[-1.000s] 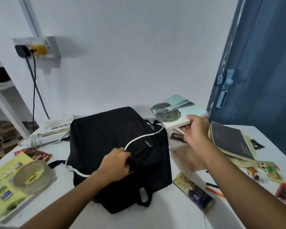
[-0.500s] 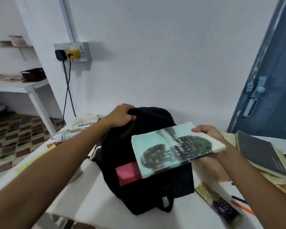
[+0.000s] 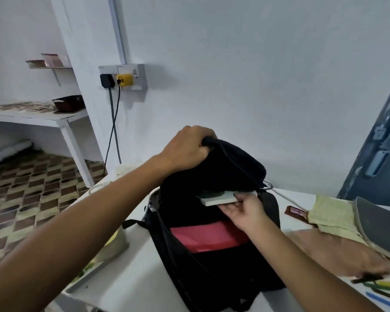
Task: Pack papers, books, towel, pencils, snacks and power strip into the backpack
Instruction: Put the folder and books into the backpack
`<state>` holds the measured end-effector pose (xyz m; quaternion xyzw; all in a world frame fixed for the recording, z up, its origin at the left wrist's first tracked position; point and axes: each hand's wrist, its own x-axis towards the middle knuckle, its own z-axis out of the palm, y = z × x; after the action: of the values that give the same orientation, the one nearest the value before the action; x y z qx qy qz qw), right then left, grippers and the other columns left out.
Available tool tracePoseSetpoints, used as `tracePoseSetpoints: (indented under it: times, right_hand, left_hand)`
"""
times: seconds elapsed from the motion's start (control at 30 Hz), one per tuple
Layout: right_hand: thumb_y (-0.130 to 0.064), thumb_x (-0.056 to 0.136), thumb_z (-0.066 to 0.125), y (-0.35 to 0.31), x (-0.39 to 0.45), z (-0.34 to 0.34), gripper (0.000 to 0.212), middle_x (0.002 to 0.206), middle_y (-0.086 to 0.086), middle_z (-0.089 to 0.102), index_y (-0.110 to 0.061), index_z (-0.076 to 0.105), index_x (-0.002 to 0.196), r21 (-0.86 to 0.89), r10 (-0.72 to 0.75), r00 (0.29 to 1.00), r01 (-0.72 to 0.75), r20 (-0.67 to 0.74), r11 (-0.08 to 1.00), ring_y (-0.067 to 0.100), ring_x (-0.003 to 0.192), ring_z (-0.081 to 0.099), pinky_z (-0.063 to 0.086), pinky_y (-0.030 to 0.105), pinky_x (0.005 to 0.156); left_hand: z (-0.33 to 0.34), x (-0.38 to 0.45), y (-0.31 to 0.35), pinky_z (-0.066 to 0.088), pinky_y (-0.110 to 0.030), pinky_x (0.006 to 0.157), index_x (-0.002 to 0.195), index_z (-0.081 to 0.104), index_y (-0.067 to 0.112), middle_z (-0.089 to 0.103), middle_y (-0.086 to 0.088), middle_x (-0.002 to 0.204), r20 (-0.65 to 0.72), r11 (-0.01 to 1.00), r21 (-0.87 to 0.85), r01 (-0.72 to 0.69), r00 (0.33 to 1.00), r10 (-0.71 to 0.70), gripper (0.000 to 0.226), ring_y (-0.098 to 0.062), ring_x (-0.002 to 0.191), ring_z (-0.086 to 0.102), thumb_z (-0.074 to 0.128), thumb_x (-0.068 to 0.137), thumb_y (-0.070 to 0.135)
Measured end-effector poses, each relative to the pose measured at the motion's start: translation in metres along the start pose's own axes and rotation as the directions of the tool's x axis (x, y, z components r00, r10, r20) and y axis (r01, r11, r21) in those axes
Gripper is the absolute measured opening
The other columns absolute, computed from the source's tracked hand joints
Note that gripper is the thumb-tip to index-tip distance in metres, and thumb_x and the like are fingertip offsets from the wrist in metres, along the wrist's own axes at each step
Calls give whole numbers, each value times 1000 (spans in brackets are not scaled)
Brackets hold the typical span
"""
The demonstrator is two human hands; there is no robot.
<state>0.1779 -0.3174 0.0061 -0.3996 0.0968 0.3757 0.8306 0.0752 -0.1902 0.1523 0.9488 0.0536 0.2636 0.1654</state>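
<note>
The left hand (image 3: 189, 147) grips the top of the black backpack (image 3: 212, 233) and holds it up on the white desk (image 3: 133, 278). The right hand (image 3: 245, 212) holds a book (image 3: 218, 198) from below (fingers curled under it), half inside the bag's open mouth. A green towel (image 3: 331, 215) lies nearby.
</note>
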Motion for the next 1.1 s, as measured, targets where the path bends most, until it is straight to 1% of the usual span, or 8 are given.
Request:
tracePoseSetpoints:
  times: [0.23,0.43,0.53,0.63,0.77,0.9,1.0,1.1]
  right_hand:
    - [14,90,35,34,62,21,48,125,17,56,-7,48,131,-126,-204,953,180,-223,976,31,101,58,53,44,77]
    - [10,95,38,7,76,-1,24,86,25,59,9,48,117,-554,-134,977,21,-164,832,25,38,61,49,27,34]
    - [7,97,35,-12,82,-22,41,129,22,52,0,38,138,-434,-150,986,104,-73,895,34,84,68,59,40,58]
    - [10,94,39,-10,72,-25,36,110,19,60,-5,50,126,-373,-160,986,133,-42,918,36,87,60,59,39,52]
    - [10,89,50,-24,29,-21,17,83,19,62,5,61,101,-791,-37,993,114,115,601,20,56,65,57,27,51]
    - [4,89,57,-79,-21,-51,15,99,23,69,3,64,103,-897,282,900,211,334,389,24,75,72,59,28,67]
    - [0,89,56,-114,-28,-89,10,84,21,70,-1,65,91,-881,-90,974,227,209,415,22,63,69,50,23,50]
    - [0,82,57,-141,-18,-156,26,73,9,65,-19,66,68,-929,-679,731,199,-72,313,28,69,61,45,27,59]
  left_hand:
    - [4,-12,1,50,-31,79,97,71,20,73,4,90,-8,995,-56,-79,997,79,38,-18,84,64,50,69,6]
    - [16,-16,-11,51,-34,79,100,71,19,73,4,90,-9,996,-72,-62,998,61,45,-20,84,64,44,66,8]
    - [23,-16,-14,50,-31,80,102,71,20,73,3,92,26,996,-51,-71,997,72,48,-19,85,64,42,65,10]
    - [33,-14,-13,50,-32,79,100,70,21,73,3,90,31,996,-70,-56,998,59,45,-20,83,64,43,65,12]
    - [51,-6,-18,50,-32,78,94,70,21,72,4,86,38,991,-127,46,998,-41,36,-19,83,63,45,68,18]
    - [76,2,-22,48,-33,75,89,69,19,69,2,82,108,983,-122,137,986,-124,24,-21,82,62,50,75,20]
    - [100,2,-26,49,-34,81,89,69,19,70,0,86,200,983,-90,161,970,-141,16,-21,87,63,59,79,13]
    - [126,2,-23,49,-33,84,91,71,21,71,-1,89,330,985,-55,162,934,-135,17,-21,90,64,64,79,12]
